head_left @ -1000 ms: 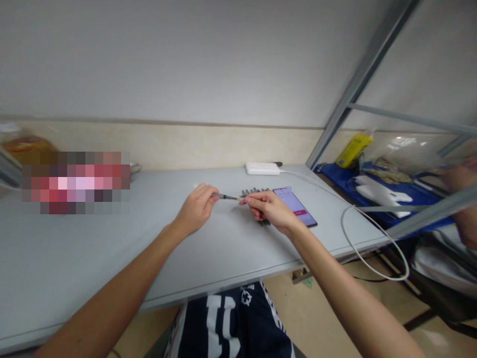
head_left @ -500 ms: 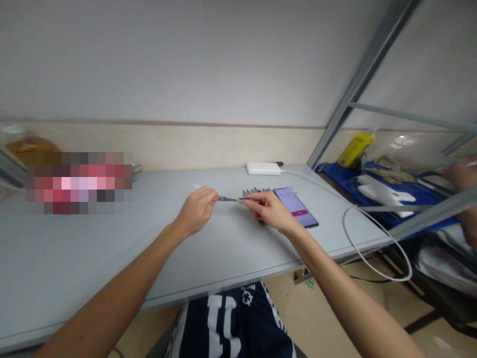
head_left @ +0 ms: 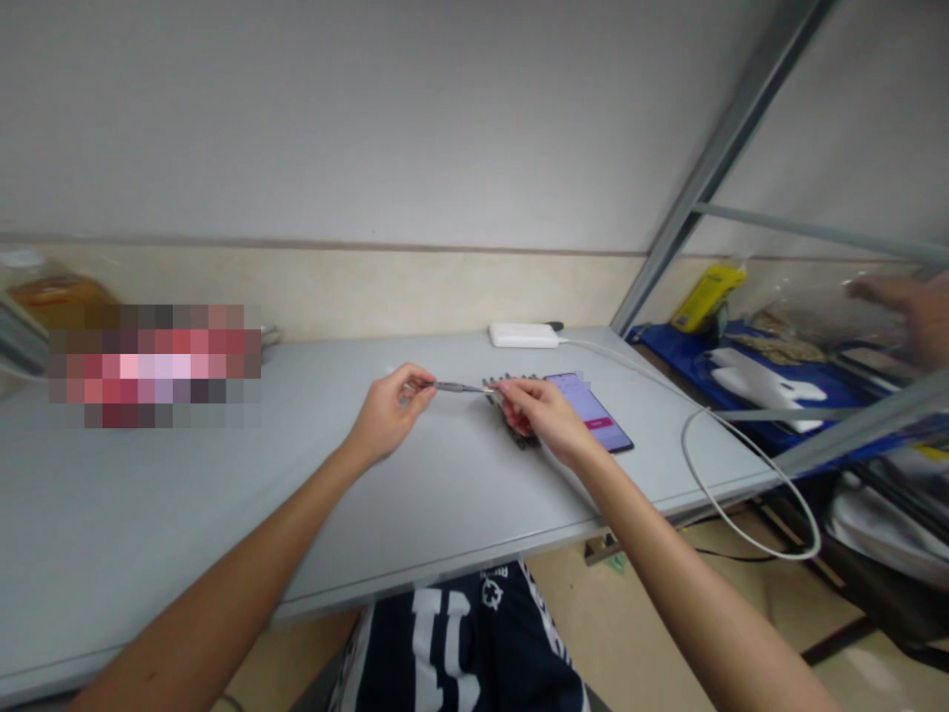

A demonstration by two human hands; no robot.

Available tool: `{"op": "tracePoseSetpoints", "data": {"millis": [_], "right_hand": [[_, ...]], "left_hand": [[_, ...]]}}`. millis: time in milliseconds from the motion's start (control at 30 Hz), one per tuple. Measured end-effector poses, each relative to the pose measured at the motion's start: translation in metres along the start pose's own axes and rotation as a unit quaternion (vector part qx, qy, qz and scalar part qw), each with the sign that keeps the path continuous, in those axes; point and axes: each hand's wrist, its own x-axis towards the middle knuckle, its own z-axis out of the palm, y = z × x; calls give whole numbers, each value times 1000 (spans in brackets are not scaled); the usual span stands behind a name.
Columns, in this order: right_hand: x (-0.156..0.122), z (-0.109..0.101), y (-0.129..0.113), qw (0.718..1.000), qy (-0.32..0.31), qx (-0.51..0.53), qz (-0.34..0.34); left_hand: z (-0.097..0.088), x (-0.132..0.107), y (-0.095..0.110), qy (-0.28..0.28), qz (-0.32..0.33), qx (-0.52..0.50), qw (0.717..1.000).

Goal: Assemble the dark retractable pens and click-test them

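A slim grey pen-like stick (head_left: pixel 456 387) with a shiny, thinner right end is held level above the desk between both hands. My left hand (head_left: pixel 391 407) pinches its left end between thumb and fingertips. At the thin end, my right hand (head_left: pixel 540 407) is closed, with thumb and index finger together on the tip. Just under the right hand lies a dark, ridged object (head_left: pixel 511 427) with a row of short prongs; the hand covers much of it. A phone (head_left: pixel 593 420) with a lit purple screen rests beside that hand.
A white power strip or adapter (head_left: pixel 524 336) with a white cable (head_left: pixel 645 366) stands by the wall. Right of a metal bed-frame post (head_left: pixel 667 242) are a blue surface (head_left: pixel 659 346) and a yellow packet (head_left: pixel 710 297). Another person's hand (head_left: pixel 908 307) is at far right.
My left fingers have shifted from a closed fist to a fingertip pinch, and more of the stick shows. My right hand moved slightly right. The other person's hand moved left and up.
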Motion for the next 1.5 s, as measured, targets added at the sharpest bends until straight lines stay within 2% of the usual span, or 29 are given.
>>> {"op": "tracePoseSetpoints", "data": {"millis": [133, 300, 433, 633, 833, 1000, 1167, 1367, 1500], "right_hand": [[0, 2, -2, 999, 18, 50, 11], [1, 1, 0, 999, 30, 30, -9], [0, 2, -1, 999, 40, 25, -18], [0, 4, -2, 999, 19, 1, 26], [1, 5, -3, 998, 41, 8, -42], [1, 5, -4, 999, 29, -16, 12], [0, 4, 0, 999, 33, 4, -36], [-2, 5, -5, 999, 41, 15, 2], [-2, 5, -3, 998, 49, 41, -26]], "left_hand": [[0, 1, 1, 10, -26, -42, 999], [-2, 2, 5, 12, -51, -48, 997], [-2, 3, 6, 22, -49, -42, 998], [-3, 4, 4, 50, -64, -73, 994], [-4, 5, 1, 56, -64, -86, 993], [-4, 5, 0, 65, -67, -84, 992], [-4, 5, 1, 66, -67, -75, 993], [-5, 5, 4, 72, -66, -61, 993], [-4, 5, 4, 69, -66, -58, 994]]}}
